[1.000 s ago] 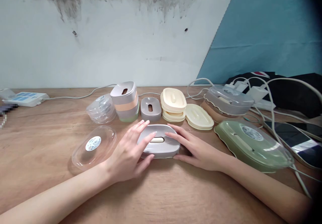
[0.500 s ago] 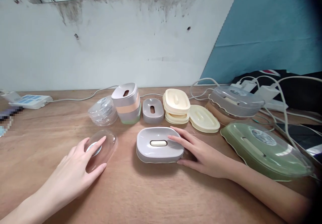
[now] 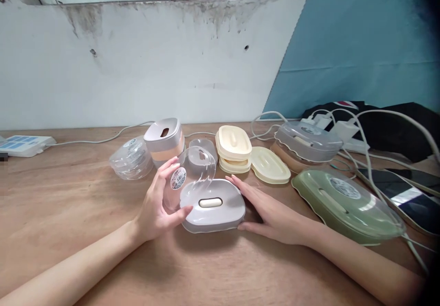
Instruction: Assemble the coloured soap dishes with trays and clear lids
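Observation:
Between thumb and fingers my left hand (image 3: 158, 205) grips a clear plastic lid (image 3: 202, 164) with a round printed sticker. The lid is tilted up over the left end of a grey oval soap dish (image 3: 210, 216), which has a cream ridge showing through its slot. Whether lid and dish touch, I cannot tell. Thumb and fingers of my right hand (image 3: 266, 212) hold the dish's right end on the table. Behind the raised lid, a smaller grey slotted piece (image 3: 213, 149) shows partly through the clear plastic.
Further back stand stacked clear lids (image 3: 130, 161), a stack of slotted shells (image 3: 164, 143), cream trays (image 3: 234, 143) and a single cream tray (image 3: 271, 166). To the right are a green lidded dish (image 3: 343, 209), a grey lidded dish (image 3: 309, 143), white cables (image 3: 364, 145) and a phone (image 3: 412, 200).
My left hand has picked up the clear lid from the table, tilted it up and carried it right to the grey dish. My right hand stays on the dish. The view has shifted slightly.

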### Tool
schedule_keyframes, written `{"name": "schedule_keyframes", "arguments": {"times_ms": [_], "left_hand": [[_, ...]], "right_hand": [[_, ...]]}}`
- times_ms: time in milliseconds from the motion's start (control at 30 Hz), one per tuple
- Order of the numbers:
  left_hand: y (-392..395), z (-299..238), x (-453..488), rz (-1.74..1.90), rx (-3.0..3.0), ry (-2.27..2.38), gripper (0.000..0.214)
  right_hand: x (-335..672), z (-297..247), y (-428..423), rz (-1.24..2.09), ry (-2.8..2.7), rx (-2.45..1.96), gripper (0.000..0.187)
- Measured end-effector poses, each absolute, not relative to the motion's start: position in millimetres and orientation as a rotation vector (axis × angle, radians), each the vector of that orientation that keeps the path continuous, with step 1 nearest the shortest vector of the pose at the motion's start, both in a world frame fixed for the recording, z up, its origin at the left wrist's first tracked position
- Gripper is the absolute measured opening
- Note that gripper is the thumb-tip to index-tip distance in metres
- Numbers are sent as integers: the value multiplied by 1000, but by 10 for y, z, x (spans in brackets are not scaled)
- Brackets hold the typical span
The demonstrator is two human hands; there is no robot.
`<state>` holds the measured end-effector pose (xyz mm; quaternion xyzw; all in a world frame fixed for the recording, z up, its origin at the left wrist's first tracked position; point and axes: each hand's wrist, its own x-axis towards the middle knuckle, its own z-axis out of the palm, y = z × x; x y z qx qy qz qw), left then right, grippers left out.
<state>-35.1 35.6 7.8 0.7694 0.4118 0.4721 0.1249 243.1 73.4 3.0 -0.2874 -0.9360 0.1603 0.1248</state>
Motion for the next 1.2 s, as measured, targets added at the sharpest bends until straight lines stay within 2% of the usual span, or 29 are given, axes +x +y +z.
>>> {"name": "schedule_keyframes", "arguments": {"times_ms": [400,567,633,933,1200], "left_hand": [[329,91,-365,1352,2329,1105,64],[304,76,-349,871,2480,977,62],[290,76,-338,799,2475,1006,63],[311,173,-282,766,2370,1154,58],[268,139,-268,807,2403,1175,61]], "right_hand": [[2424,41,743,536,-2709,-886,96],[2417,48,734,527,-2709,-889,97],[2417,50,732,527,-2713,-885,96],[2421,20,748,502,-2733,-862,101],[2408,62,739,652,-2630,-867,94]]}}
